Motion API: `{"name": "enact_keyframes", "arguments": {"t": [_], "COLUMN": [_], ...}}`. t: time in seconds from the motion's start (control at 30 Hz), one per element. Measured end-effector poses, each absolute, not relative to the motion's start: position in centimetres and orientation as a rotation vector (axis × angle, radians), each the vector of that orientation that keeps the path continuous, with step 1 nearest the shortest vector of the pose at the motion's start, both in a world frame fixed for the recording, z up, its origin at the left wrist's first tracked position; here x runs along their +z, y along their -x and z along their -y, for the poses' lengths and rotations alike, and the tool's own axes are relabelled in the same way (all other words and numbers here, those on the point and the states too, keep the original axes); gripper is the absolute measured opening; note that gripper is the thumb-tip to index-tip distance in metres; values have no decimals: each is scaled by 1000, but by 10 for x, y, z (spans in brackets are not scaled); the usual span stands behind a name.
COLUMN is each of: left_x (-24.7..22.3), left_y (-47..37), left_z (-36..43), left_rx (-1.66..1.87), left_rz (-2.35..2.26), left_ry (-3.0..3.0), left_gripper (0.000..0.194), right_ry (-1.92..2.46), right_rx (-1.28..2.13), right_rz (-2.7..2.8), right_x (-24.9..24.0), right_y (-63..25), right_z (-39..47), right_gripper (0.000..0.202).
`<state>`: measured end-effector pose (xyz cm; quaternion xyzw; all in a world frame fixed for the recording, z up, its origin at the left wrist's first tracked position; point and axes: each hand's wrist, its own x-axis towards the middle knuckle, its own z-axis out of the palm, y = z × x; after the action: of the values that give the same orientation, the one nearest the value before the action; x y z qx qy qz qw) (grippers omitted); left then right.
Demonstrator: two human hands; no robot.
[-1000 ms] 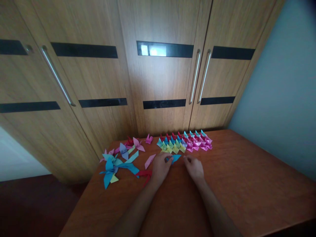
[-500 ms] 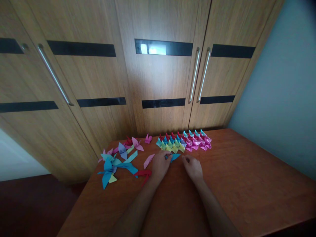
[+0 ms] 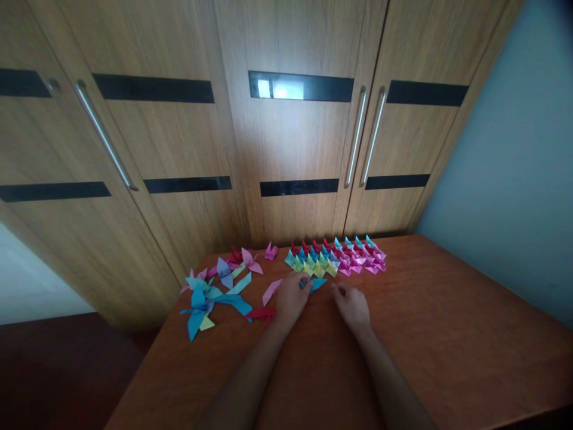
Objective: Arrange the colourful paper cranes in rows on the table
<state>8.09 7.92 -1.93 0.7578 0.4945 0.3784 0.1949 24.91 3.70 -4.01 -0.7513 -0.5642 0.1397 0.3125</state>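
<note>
At the left we saw a wooden wardrobe [image 3: 179, 137], which ran behind the far edge of the tabletop [image 3: 456, 298]. Near the left edge lay a large blue folded piece [image 3: 197, 310], with a small yellow piece [image 3: 206, 323] poking out from under it. Farther back, towards the far left corner, we found a loose heap that included a lavender piece [image 3: 224, 272] and, to its right, a pink winged piece [image 3: 251, 261]. A pale teal strip [image 3: 242, 284] lay slanted in front of these, and a small pink bird [image 3: 271, 251] sat by itself close to the far edge.

Next came a pink strip [image 3: 271, 292] and, nearer the front edge, a red piece [image 3: 259, 313], both beside our left hand [image 3: 294, 297]. That hand's thumb and fingers were pinched on the left end of a blue paper [image 3: 318, 284], which pointed rightwards, well in from every edge. Just beyond it, towards the far edge, stood close-packed rows of folded papers [image 3: 335, 257] in red, blue, green, yellow and pink. Our right hand [image 3: 352, 303] was loosely curled near the blue paper's tip, apart from it; we could not tell whether its fingertips met. At the far right rose a bluish wall [image 3: 514, 155].
</note>
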Motion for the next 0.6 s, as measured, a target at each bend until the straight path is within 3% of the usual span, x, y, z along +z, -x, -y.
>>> {"name": "enact_keyframes", "arguments": {"t": [0.37,0.6], "left_x": [-11,-12], "left_y": [-40,-31], "left_z": [-81,-77], "left_rx": [1082,740], "left_rz": [-1488,-1526], "left_ry": [-2134,-2345], "left_gripper": [16,24], "right_ry": [1980,1963], "right_rx": [366,371], "right_rz": [1509,1539], "right_x": [-41,-43], "right_y": [-246,-243], "right_z": [-37,-36], "right_gripper": [33,31]}}
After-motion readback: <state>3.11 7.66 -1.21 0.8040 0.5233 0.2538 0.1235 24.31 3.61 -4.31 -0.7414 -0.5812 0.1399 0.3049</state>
